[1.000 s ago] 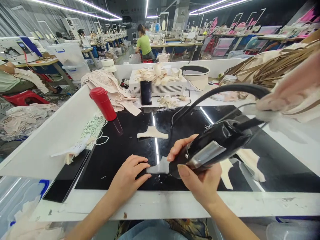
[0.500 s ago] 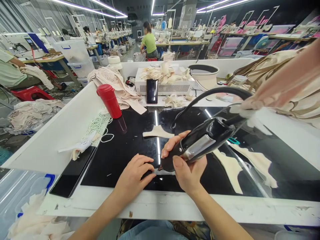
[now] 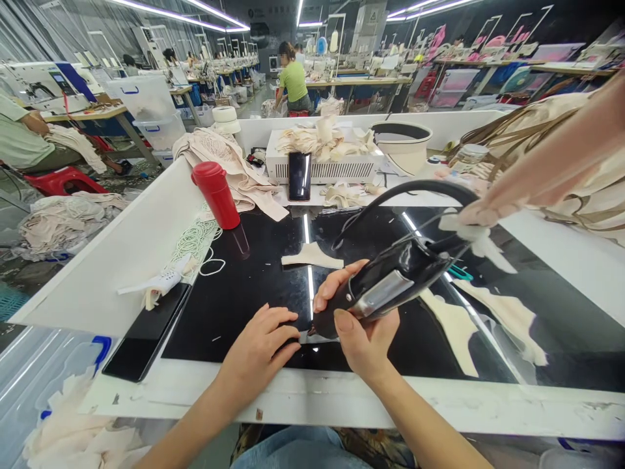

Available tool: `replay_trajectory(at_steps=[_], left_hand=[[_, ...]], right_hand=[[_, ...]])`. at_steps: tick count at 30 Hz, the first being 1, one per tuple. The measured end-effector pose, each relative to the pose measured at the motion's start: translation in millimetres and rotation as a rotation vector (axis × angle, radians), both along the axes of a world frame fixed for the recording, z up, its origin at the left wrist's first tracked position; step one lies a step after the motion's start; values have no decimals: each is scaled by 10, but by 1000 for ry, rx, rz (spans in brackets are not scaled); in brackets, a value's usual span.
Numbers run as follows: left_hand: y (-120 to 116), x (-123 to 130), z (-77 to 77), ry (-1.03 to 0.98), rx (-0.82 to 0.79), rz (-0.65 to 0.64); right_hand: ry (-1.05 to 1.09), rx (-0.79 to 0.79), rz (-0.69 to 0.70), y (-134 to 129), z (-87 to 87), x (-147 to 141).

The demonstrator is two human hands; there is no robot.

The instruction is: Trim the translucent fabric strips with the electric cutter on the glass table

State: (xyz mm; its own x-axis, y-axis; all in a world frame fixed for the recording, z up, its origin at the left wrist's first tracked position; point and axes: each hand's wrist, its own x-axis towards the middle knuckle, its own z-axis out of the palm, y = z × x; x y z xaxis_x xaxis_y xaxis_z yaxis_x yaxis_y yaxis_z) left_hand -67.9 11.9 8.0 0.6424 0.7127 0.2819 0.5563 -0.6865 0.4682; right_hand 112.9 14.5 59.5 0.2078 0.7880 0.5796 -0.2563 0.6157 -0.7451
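A worker's left grip (image 3: 258, 352) lies open on the black tabletop (image 3: 219, 326), fingers loosely spread, its tips beside a thin, pale piece (image 3: 319, 339) that looks light and is partly hidden. Right of that, the right grip (image 3: 366, 342) is closed around the lower end of a tilted black handheld tool (image 3: 405, 273), likely rigid, weighty and smooth, best held there. Above the right grip, a co-worker's hand (image 3: 493, 202) is at the tool's thick cable (image 3: 415, 185).
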Motion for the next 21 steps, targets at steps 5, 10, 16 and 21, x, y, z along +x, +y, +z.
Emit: replay_trajectory(at_steps=[5,10,16,21], left_hand=[[-81,-51,25,64,125,-29],[-125,-63,11,93,222,-46],[-145,-102,-14,112,227,-50],[-149,-104,-25,108,227,-48]], right_hand=[[30,11,34,-14,-1,-8],[50,7,42,-26,-8,-5],[100,2,64,1,-27,-37],[101,2,102,5,-34,-83]])
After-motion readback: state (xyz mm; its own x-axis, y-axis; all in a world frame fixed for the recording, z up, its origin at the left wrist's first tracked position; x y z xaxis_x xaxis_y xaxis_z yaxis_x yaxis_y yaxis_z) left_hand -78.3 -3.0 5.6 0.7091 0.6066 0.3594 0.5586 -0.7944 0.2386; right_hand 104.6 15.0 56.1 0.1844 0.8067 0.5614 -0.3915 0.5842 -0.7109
